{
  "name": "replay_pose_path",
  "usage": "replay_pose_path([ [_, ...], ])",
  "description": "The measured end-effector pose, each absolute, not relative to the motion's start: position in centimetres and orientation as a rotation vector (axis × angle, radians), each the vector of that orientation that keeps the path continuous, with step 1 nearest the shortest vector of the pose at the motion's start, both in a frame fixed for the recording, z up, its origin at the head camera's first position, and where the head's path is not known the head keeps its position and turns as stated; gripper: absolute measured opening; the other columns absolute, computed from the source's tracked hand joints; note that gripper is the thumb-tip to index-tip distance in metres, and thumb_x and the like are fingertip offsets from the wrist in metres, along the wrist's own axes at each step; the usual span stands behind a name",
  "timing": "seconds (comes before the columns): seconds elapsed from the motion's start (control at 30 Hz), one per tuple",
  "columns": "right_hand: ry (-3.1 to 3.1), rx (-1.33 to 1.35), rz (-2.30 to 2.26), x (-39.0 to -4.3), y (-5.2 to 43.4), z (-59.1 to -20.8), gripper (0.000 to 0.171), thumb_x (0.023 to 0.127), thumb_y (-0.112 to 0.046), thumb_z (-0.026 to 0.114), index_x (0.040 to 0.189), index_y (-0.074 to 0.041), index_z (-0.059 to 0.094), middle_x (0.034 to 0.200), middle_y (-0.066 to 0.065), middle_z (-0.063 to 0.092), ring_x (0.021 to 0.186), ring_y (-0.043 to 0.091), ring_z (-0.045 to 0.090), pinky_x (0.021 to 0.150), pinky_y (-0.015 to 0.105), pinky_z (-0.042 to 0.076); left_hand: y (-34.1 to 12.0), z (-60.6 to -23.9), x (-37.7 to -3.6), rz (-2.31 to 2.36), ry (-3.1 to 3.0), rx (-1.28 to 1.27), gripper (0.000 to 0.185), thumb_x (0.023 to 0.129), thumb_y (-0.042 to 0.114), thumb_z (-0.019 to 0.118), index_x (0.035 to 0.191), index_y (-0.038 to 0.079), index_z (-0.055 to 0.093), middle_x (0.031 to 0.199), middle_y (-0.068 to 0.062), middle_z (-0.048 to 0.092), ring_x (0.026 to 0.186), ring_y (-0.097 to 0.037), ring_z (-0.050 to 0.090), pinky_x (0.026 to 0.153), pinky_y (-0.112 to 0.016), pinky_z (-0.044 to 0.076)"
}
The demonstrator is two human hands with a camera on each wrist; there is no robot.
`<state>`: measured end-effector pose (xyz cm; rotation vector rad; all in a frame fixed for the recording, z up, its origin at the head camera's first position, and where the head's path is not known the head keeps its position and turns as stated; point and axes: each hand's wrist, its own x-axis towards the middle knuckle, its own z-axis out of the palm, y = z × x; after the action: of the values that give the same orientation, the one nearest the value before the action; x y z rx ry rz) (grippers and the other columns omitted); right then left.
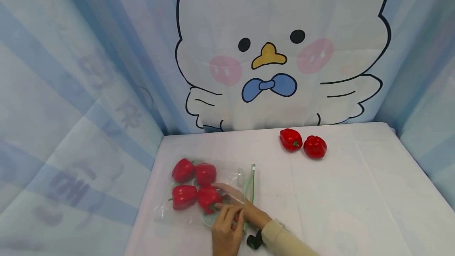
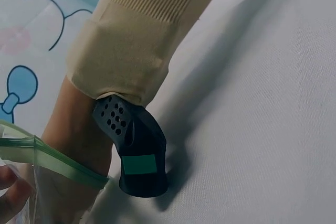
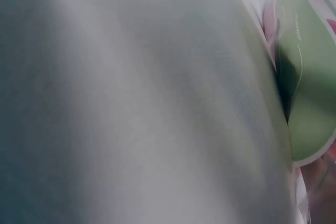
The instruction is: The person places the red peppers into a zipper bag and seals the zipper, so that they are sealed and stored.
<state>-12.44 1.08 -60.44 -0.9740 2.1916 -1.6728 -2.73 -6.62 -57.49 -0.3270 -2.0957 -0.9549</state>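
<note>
A red bell pepper sits inside a clear plastic bag on the left part of the table, its green stem facing the near right. The right hand reaches in through the bag's mouth, and its grip is closed about this pepper, one finger along the far side and the thumb at the near side (seen through the film, so slightly blurred). Three more red peppers lie in the bag just beside it, one to its left and two behind. The left hand pinches the bag's edge between thumb and fingers, near the right wrist. A green strip runs along the mouth; in the left wrist view it crosses the right forearm below the beige sleeve. A black device with a green label sits at that wrist. The right wrist view is mostly blurred pale surface, with a green patch bearing lettering at its right. Well apart from the bag, two loose red peppers lie side by side near the table's far edge, before a curtain printed with a bow-tied bird.
</note>
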Motion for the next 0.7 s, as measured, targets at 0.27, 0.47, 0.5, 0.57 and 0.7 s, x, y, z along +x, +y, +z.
replay_pose_path([
  [0.27,2.243,-0.995,-1.606,-12.52,0.55,-59.92,0.061,0.096,-0.025,0.073,0.15,-0.01,0.052,0.151,0.011,0.06,0.126,0.031,0.066,0.106,0.036,0.056,-6.57,-57.58,-2.79,-0.946,-2.091,-0.33,0.021,0.083,0.0,0.081,0.099,0.012,0.075,0.088,0.003,0.066,0.065,-0.001,0.056,0.054,-0.004,0.043],
  [0.47,2.203,-0.983,-1.63,-12.64,0.5,-59.82,0.057,0.098,-0.026,0.071,0.148,-0.008,0.052,0.144,0.013,0.064,0.126,0.032,0.067,0.106,0.039,0.056,-6.59,-57.51,-2.78,-0.956,-2.079,-0.34,0.025,0.081,-0.003,0.082,0.1,0.012,0.075,0.087,0.003,0.066,0.064,-0.002,0.057,0.054,-0.004,0.043],
  [0.5,2.201,-0.981,-1.629,-12.69,0.45,-59.87,0.056,0.099,-0.027,0.071,0.148,-0.008,0.052,0.143,0.012,0.065,0.125,0.031,0.067,0.106,0.039,0.056,-6.58,-57.52,-2.77,-0.96,-2.082,-0.341,0.025,0.081,-0.003,0.081,0.1,0.012,0.075,0.088,0.003,0.067,0.064,-0.002,0.057,0.054,-0.004,0.043],
  [0.57,2.196,-0.964,-1.621,-12.74,0.34,-59.9,0.056,0.099,-0.029,0.07,0.148,-0.01,0.052,0.143,0.01,0.066,0.126,0.029,0.067,0.107,0.038,0.055,-6.61,-57.5,-2.75,-0.967,-2.083,-0.344,0.024,0.082,-0.003,0.081,0.101,0.012,0.075,0.09,0.002,0.068,0.065,-0.002,0.057,0.054,-0.004,0.043],
  [0.7,2.159,-0.914,-1.629,-12.74,0.21,-59.72,0.056,0.099,-0.03,0.07,0.149,-0.013,0.052,0.144,0.008,0.066,0.129,0.027,0.066,0.109,0.037,0.054,-6.59,-57.46,-2.7,-0.979,-2.092,-0.344,0.023,0.083,-0.002,0.08,0.101,0.011,0.075,0.092,0.002,0.069,0.066,-0.002,0.058,0.054,-0.003,0.043],
])
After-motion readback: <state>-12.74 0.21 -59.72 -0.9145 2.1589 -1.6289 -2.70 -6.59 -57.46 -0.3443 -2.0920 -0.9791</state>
